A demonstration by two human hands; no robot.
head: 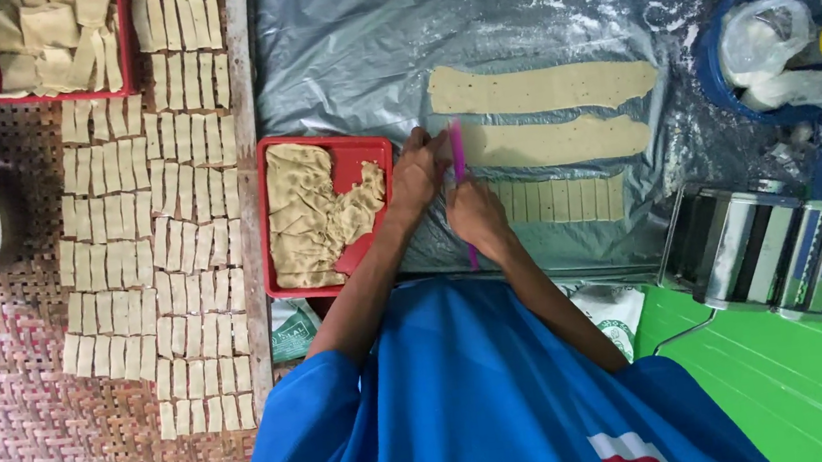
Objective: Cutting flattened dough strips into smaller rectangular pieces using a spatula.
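Risk noted at the cutter: our right hand (478, 212) grips a pink ruler-like cutter (462, 191), fingers closed round it, while our left hand (418, 175) lies just beside it with fingers pressed flat on the plastic sheet (344, 57), close enough that a slip could nick them. We judge that uneven pressure could drag the scored dough strip (559, 201) lying to the right of the blade, skewing its pieces. Two uncut dough strips (543, 86) lie beyond it on the floured sheet and could stick, while the red tray (368, 150) of scraps touching our left wrist could be knocked.
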